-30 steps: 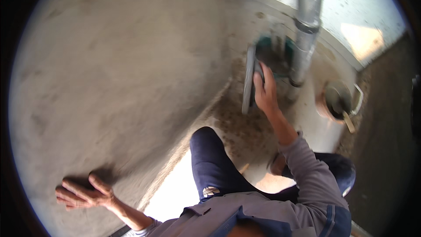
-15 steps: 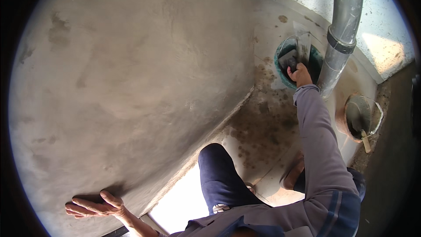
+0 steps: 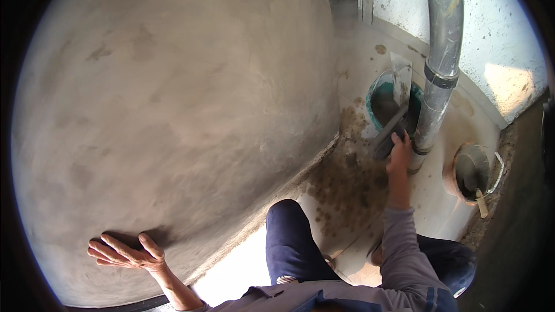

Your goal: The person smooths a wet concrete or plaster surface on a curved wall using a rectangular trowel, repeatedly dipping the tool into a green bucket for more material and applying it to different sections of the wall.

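Head view: grey plastered wall (image 3: 173, 98) fills left, mortar-spattered floor (image 3: 347, 185) right. Left hand (image 3: 124, 252) flat on wall, fingers spread. Right hand (image 3: 399, 153) clamped on trowel (image 3: 390, 133) at teal mortar bucket (image 3: 376, 89), beside grey drainpipe (image 3: 442, 52).

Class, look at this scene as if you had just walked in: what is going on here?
A person crouches beside a freshly plastered grey wall. The left hand lies flat against the wall low down. The right hand reaches out with a flat float tool at the rim of a green bucket of grey mortar, next to a metal pipe. A second mortar pan with a small tool in it sits further right.
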A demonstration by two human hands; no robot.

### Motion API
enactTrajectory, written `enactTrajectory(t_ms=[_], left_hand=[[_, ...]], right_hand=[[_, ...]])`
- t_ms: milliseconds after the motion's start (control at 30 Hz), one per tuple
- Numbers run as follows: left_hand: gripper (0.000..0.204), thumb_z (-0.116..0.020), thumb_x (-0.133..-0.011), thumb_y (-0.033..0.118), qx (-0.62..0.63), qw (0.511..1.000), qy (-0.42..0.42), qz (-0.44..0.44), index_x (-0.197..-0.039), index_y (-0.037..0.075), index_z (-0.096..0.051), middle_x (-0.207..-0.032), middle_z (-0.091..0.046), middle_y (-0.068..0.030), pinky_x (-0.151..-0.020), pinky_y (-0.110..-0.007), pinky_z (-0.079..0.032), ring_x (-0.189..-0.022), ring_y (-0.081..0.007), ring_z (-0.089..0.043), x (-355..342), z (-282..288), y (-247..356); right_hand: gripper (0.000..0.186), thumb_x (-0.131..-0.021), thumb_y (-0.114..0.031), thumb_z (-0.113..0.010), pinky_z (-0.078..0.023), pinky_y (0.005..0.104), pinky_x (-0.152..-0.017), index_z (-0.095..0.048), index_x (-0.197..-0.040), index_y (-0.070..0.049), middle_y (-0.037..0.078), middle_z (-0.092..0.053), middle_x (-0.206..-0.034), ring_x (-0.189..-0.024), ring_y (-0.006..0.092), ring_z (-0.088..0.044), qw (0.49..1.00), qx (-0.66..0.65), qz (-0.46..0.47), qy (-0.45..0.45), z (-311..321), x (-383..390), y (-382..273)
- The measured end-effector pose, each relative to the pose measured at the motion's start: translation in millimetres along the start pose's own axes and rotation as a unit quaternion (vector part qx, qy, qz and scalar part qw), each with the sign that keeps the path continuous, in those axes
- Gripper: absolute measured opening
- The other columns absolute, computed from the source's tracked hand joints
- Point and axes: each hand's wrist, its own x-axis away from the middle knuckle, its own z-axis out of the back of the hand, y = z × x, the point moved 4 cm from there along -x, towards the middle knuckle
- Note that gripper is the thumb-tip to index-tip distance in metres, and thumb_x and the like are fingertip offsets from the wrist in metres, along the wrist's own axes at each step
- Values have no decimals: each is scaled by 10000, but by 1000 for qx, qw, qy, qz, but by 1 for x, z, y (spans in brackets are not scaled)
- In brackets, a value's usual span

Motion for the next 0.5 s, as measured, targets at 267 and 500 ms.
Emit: enactTrajectory(t_ms=[267, 500], left_hand=[[776, -459, -1004, 614, -9, 1000, -12, 16, -1540, 52, -463, -1647, -313, -228, -1266, -574, -23, -1567, -384, -198, 7, -1, -5], [744, -485, -997, 602, 9, 1000, -7, 23, -1501, 55, -523, -1625, -359, -230, -1264, -564, 23, -1568, -379, -198, 9, -2, -6]], right_hand=[[606, -901, -113, -722, -514, 446, -950, -495, -1429, 79, 238, -619, -1258, -1111, 397, -624, 823, 91, 547, -123, -68, 195, -162], [602, -832, -78, -742, -524, 401, -760, -607, -1419, -95, 114, -575, -1032, -853, 300, -595, 676, 30, 719, -156, -159, 251, -281]])
